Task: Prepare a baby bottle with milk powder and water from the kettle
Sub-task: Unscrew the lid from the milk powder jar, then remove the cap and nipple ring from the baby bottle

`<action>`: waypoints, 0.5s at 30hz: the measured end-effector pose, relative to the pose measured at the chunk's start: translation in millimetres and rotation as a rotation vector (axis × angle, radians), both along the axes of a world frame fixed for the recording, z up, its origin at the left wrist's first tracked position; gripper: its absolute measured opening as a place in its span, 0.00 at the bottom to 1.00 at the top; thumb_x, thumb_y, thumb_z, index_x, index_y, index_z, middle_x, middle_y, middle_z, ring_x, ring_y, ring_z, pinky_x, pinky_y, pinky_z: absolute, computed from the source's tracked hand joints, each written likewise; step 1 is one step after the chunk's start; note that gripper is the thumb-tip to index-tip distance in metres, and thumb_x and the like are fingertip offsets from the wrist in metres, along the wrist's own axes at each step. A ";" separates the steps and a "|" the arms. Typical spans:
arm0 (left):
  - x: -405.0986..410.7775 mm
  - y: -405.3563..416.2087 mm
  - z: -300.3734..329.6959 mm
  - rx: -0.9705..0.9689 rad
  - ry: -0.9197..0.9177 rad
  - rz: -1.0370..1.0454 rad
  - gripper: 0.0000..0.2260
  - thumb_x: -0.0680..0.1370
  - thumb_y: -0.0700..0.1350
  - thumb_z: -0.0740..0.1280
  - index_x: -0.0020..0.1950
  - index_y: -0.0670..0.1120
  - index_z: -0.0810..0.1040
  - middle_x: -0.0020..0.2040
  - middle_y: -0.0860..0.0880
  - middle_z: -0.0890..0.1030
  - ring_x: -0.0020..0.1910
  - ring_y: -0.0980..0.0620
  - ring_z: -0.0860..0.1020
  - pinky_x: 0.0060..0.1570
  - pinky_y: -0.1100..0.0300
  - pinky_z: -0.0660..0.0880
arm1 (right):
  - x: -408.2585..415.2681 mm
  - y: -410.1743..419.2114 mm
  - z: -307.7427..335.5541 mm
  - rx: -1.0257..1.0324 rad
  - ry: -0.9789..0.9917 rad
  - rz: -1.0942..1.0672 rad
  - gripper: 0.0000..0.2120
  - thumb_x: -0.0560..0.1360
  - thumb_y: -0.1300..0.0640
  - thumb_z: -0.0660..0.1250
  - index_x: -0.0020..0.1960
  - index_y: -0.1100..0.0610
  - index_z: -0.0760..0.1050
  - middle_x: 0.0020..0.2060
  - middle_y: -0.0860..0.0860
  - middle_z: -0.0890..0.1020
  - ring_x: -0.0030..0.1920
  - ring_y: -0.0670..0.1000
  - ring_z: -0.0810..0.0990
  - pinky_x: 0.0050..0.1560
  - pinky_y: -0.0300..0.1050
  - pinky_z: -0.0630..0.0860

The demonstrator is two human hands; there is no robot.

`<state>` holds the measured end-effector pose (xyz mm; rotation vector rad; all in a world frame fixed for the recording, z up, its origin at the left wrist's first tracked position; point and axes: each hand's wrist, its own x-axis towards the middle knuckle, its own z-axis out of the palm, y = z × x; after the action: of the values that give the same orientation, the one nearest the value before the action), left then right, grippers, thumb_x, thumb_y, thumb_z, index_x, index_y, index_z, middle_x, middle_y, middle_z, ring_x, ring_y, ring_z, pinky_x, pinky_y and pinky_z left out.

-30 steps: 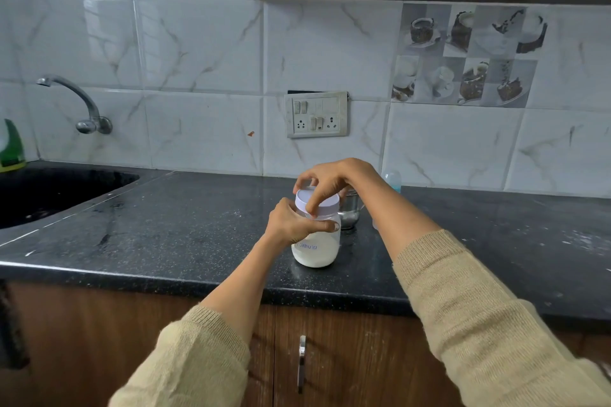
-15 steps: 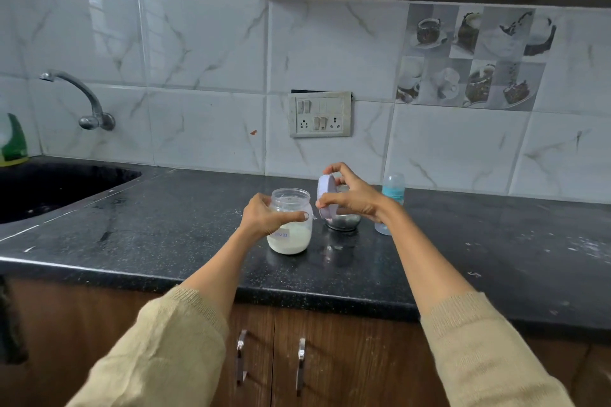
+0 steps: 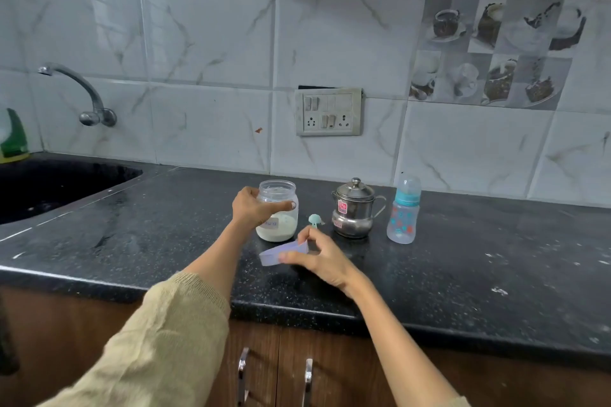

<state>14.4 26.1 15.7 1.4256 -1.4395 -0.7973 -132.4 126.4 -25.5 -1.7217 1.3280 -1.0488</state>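
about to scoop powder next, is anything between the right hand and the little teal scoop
Nothing visible lies between them: the scoop sits on bare counter just beyond the right hand, between jar and kettle. But that hand pinches the jar's lid.

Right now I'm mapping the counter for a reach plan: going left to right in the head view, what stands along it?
sink → milk powder jar → small teal scoop → steel kettle → baby bottle

SITE: home kitchen | EVIDENCE: black stone bench [image 3: 463, 261], sink [image 3: 49, 188] at 9 o'clock, wall tap [image 3: 82, 92], marble-look tiles [image 3: 205, 40], socket panel [image 3: 328, 112], wooden cabinet doors [image 3: 330, 370] at 6 o'clock
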 end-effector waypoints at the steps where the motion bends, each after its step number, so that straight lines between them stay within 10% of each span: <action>1: -0.5 -3.2 0.3 -0.008 0.002 0.011 0.33 0.61 0.54 0.80 0.58 0.41 0.72 0.51 0.48 0.75 0.53 0.49 0.76 0.49 0.57 0.73 | 4.5 -1.4 -2.0 -0.010 0.004 -0.002 0.23 0.59 0.40 0.76 0.41 0.50 0.67 0.43 0.49 0.76 0.43 0.47 0.72 0.43 0.43 0.67; 8: 2.5 -30.9 -4.5 -0.037 0.021 0.075 0.32 0.60 0.54 0.81 0.55 0.41 0.72 0.53 0.45 0.77 0.55 0.46 0.77 0.47 0.58 0.72 | 17.9 -21.6 -18.5 -0.097 0.052 -0.015 0.25 0.53 0.37 0.80 0.38 0.48 0.70 0.52 0.48 0.82 0.54 0.48 0.81 0.52 0.52 0.79; 15: 3.8 -38.5 -8.8 -0.051 0.026 0.096 0.35 0.59 0.55 0.81 0.57 0.40 0.72 0.55 0.46 0.77 0.57 0.47 0.76 0.50 0.57 0.73 | 22.1 -11.9 -13.9 -0.192 0.237 -0.081 0.24 0.57 0.41 0.78 0.40 0.52 0.70 0.42 0.43 0.78 0.40 0.40 0.74 0.32 0.32 0.66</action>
<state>18.2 -12.4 7.0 1.4292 -1.3516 -0.7109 -110.3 114.5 -39.4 -1.9997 1.4945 -1.0729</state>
